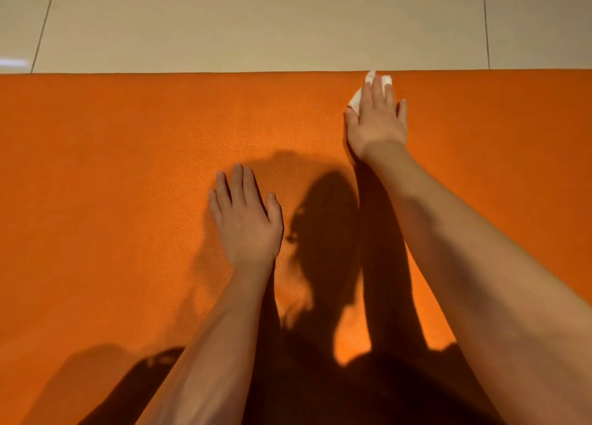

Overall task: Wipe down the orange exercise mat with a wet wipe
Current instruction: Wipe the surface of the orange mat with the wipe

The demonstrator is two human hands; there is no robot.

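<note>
The orange exercise mat [112,168] fills most of the view, its far edge running straight across the upper part. My right hand [376,120] lies flat near that far edge with straight fingers, pressing a white wet wipe [357,98] onto the mat. The wipe shows at the fingertips and beside the index finger; most of it is hidden under the hand. My left hand [245,219] rests flat on the middle of the mat, fingers straight, with nothing under it.
Beyond the mat's far edge lies a pale tiled floor [256,24] with dark grout lines. Shadows of my head and arms fall across the near part of the mat.
</note>
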